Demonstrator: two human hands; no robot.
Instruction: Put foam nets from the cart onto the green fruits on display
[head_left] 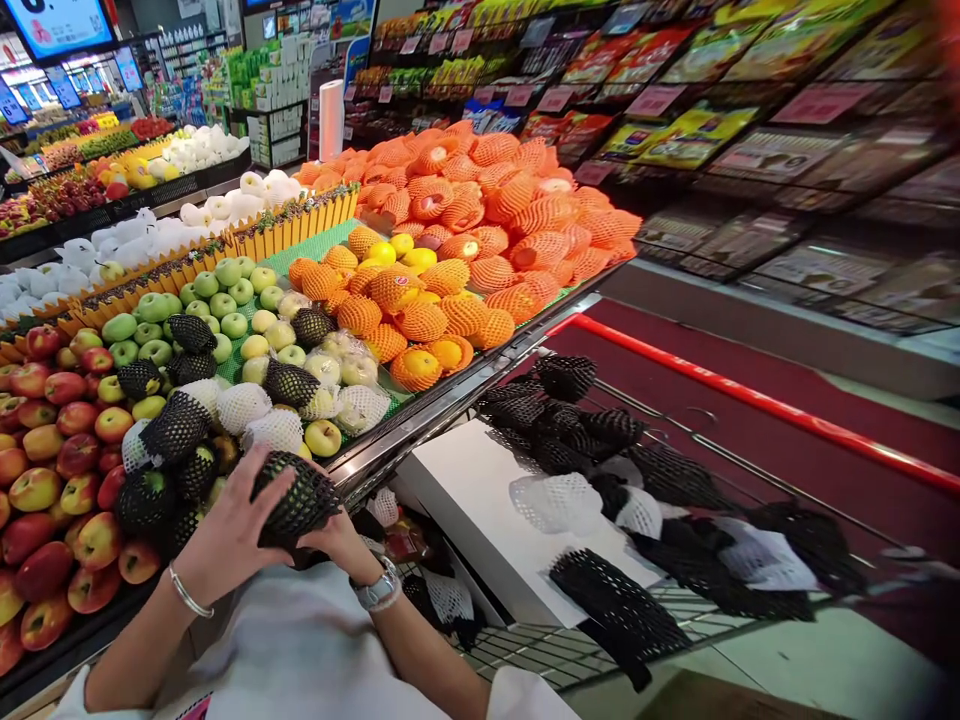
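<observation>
White clothing [300, 640] fills the bottom edge; beyond it, left of centre, a black-netted fruit [302, 497] is held, its long axis slanting gently down rightward. The left hand [234, 527] grasps its left side, fingers spread; the right hand [341, 547] supports its lower right, equally near.

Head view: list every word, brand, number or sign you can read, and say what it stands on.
No text reads with certainty.
Top-left screen: large figure, cut off; smaller print blurred.
Red bar: pale lettering, too blurred.
Pink shelf tags: too blurred.
Snack packets: too blurred.
Red sticker on an orange-netted fruit: too small.
</observation>
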